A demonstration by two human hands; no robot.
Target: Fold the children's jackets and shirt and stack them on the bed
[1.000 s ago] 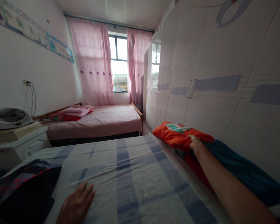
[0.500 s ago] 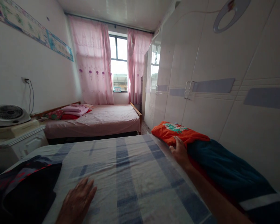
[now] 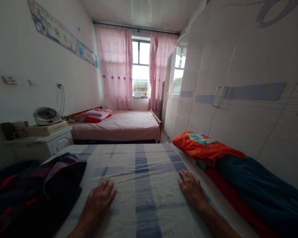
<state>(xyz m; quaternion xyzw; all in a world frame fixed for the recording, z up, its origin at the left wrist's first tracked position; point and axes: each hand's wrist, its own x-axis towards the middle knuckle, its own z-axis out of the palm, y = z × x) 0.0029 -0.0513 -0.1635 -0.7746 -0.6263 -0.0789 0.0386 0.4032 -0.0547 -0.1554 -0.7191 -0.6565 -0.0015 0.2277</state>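
Observation:
Both of my hands rest palm down on a blue-and-white checked bed sheet (image 3: 125, 185). My left hand (image 3: 100, 198) lies flat with its fingers stretched forward, holding nothing. To its left is a heap of dark clothing (image 3: 62, 185) with red marks. My right hand (image 3: 190, 188) is spread near the right part of the sheet, also with nothing in it. Beyond it and to the right lies an orange garment (image 3: 208, 145) with a green-and-white print. A dark teal garment (image 3: 253, 181) and a red cloth (image 3: 228, 188) lie along the same side.
A second bed (image 3: 121, 124) with a pink sheet stands past the foot of this one. White wardrobes (image 3: 213, 122) line the right wall. At left a small fan (image 3: 47, 115) sits atop a white cabinet (image 3: 59, 140). Pink curtains (image 3: 114, 72) flank the window.
My right hand has left the orange garment and come down onto the sheet. My left hand stays flat. The view has swung to the left, showing more of the cabinet.

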